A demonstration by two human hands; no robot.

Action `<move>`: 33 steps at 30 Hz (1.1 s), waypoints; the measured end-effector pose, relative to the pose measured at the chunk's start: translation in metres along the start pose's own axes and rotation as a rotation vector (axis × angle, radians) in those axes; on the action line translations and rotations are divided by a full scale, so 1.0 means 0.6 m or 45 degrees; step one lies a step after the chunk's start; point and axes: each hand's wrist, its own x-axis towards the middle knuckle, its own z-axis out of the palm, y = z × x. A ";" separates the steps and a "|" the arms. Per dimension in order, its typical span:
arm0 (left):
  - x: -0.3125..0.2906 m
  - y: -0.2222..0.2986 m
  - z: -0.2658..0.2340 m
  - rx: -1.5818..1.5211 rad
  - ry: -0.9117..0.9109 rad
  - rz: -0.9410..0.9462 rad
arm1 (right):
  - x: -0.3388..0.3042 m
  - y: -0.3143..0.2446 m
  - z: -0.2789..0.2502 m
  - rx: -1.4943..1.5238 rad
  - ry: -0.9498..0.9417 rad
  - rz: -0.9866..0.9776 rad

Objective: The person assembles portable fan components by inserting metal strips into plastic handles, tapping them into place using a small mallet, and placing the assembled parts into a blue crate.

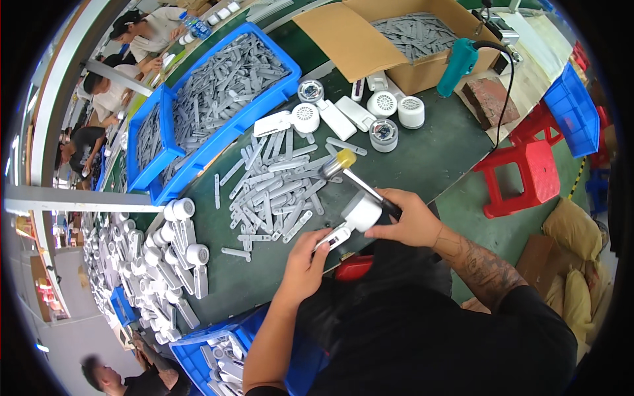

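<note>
My left hand [305, 261] grips the narrow handle of a white handheld fan [363, 212], its round head tilted up to the right. My right hand [413, 221] is closed round the dark grip of a mallet [345, 158] with a yellow-ended head. The right thumb and fingers also rest by the fan's head. The mallet's metal shaft slants up and left over the fan, and its head hangs over the edge of a loose pile of grey plastic strips [274, 191]. Several white fan parts [306, 119] stand beyond the pile on the green bench.
Blue bins of grey strips [224, 86] stand at the far left, a cardboard box [340, 43] at the back. A teal power tool [457, 67] and a brick [490, 102] lie right. White fans [178, 254] heap at left; a blue crate [185, 360] sits below. Red stools [525, 178] stand right; co-workers sit left.
</note>
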 end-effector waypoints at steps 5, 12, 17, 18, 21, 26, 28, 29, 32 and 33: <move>0.013 -0.007 0.029 0.283 0.069 0.048 | 0.011 0.008 -0.023 0.072 -0.039 0.313; 0.029 -0.009 0.061 0.555 0.171 0.338 | -0.001 0.027 -0.007 0.015 -0.038 0.047; 0.026 -0.032 0.077 0.619 0.212 0.326 | -0.020 0.016 0.010 -0.050 0.069 0.253; 0.030 -0.029 0.078 0.611 0.221 0.305 | -0.023 0.020 0.008 -0.051 0.085 0.259; 0.067 0.003 0.055 0.476 0.302 0.343 | -0.014 0.018 0.000 -0.079 0.130 0.224; 0.237 -0.006 -0.003 0.433 0.169 0.349 | -0.011 0.039 0.007 -0.300 0.382 -0.179; 0.298 0.012 0.010 0.659 -0.026 0.217 | -0.014 0.018 0.008 -0.262 0.397 -0.092; 0.316 0.018 0.022 0.663 -0.020 0.225 | -0.019 0.007 0.013 -0.218 0.424 0.007; 0.352 0.016 0.051 0.766 -0.029 0.194 | -0.031 -0.006 0.029 -0.120 0.457 0.146; 0.358 0.014 0.051 0.776 -0.100 0.149 | -0.033 -0.007 0.035 -0.124 0.442 0.201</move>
